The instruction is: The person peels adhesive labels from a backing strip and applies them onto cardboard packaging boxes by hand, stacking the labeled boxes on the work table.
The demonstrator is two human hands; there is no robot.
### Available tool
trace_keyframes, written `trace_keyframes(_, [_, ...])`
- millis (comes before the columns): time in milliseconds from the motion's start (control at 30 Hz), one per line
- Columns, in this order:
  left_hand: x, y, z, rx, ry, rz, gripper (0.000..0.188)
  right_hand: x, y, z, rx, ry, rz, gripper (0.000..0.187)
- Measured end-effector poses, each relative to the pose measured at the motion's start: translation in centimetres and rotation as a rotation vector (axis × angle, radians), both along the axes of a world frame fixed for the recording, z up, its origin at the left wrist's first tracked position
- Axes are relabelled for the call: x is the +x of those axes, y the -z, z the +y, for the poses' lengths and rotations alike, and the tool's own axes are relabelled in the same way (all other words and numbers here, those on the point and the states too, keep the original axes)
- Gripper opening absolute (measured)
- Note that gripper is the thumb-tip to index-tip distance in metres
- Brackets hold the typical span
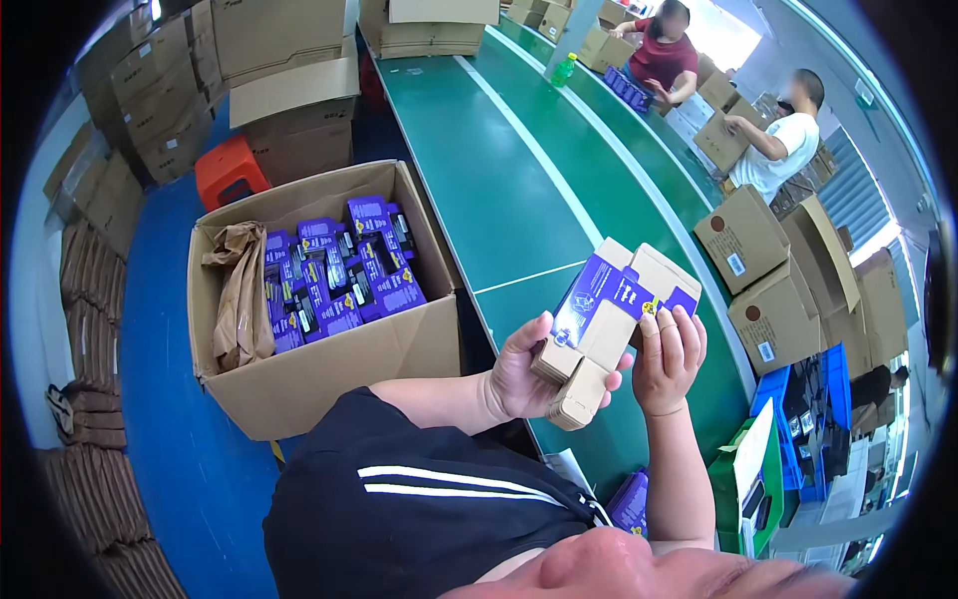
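In front of me I hold a stack of flattened purple-and-brown cartons [611, 309], over the green table. My left hand [521, 367] grips the stack from its left side and from below, with the thumb along the near edge. My right hand [667, 359] has its fingers bent over the right flap of the top carton, thumb tucked beneath. Cardboard flaps stick out at the far end and the near end. At the left stands a large open cardboard box [329, 374] with many purple cartons [339, 270] and crumpled brown paper [242, 295] inside.
The green table [489, 160] stretches away ahead. An orange stool [228, 172] stands beyond the big box. On the right are brown boxes [743, 240], blue bins [836, 384] and a green bin [768, 469]. Two people [783, 140] work across the table, near a green bottle [563, 70].
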State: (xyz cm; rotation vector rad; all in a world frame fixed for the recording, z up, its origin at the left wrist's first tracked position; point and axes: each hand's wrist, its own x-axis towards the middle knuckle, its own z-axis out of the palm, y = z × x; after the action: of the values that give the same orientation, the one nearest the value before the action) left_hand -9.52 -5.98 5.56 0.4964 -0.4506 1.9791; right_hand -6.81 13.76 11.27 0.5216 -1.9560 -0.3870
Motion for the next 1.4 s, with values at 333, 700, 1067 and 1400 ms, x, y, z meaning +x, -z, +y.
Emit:
trace_keyframes(333, [-0.6, 1.3, -3.3, -0.075, -0.073, -0.021, 0.085, -2.0, 0.8, -2.5, 0.045, -0.124, 0.032, 0.041])
trace_keyframes(700, [-13.1, 5.8, -24.1, -2.225, -1.846, 0.863, 0.094, -1.4, 8.5, -2.2, -0.204, 0.175, -0.821, 0.047])
trace_keyframes(1067, [-22.6, 16.2, -28.7, -3.222, -0.418, 0.614, 0.085, -0.4, 11.6, -3.4, -0.196, 0.471, -1.275, 0.058])
trace_keyframes(1400, [-25.3, 20.0, -26.4, -3.379, -0.160, 0.820, 0.084, -0.3, 12.0, -3.4, -0.209, 0.488, -1.296, 0.061])
